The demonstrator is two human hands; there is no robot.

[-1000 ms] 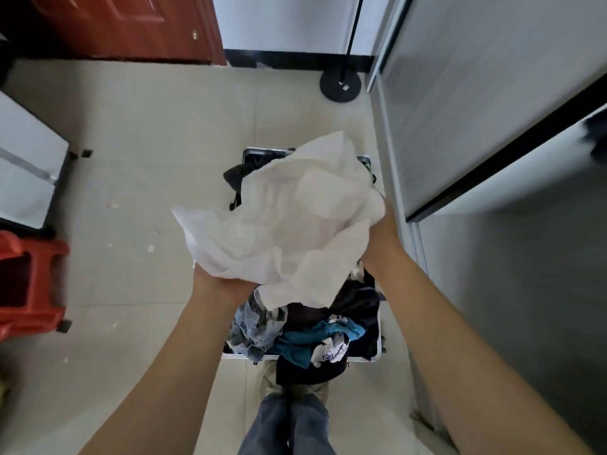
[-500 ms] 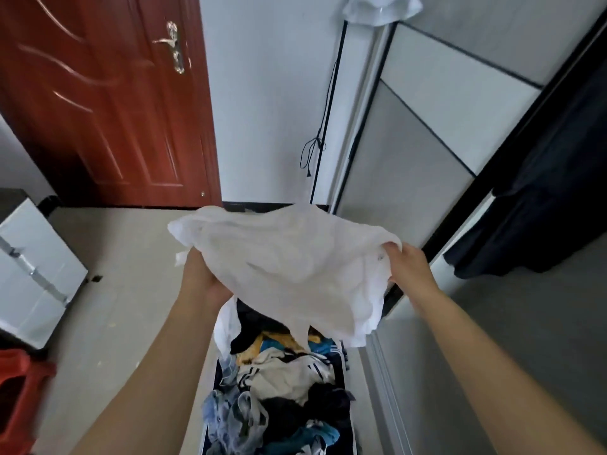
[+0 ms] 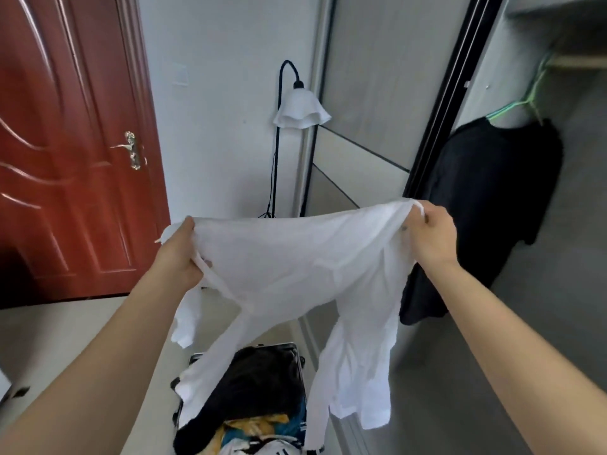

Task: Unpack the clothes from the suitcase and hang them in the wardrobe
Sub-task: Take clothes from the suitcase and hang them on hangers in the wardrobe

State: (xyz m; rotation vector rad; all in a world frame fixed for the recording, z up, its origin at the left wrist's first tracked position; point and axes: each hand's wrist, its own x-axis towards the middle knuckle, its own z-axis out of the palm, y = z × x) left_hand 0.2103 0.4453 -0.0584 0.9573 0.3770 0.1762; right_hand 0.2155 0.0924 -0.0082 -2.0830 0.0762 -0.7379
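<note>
White garment (image 3: 295, 257) in grip of left hand (image 3: 179, 254) and right hand (image 3: 430, 238) above suitcase (image 3: 296, 351), beside wardrobe (image 3: 377, 77)

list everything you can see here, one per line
suitcase: one, silver-rimmed, open on floor, bottom centre
clothes pile: one, black, yellow, blue, white, in the suitcase
white garment: one, white, held spread above the suitcase
wardrobe: one, grey, right, open
hanger: one, green, in the wardrobe
black garment: one, black, on the hanger
floor lamp: one, black with white shade, by the wall
door: one, red-brown, left
left hand: one, grips the white garment's left end
right hand: one, grips its right end
</note>
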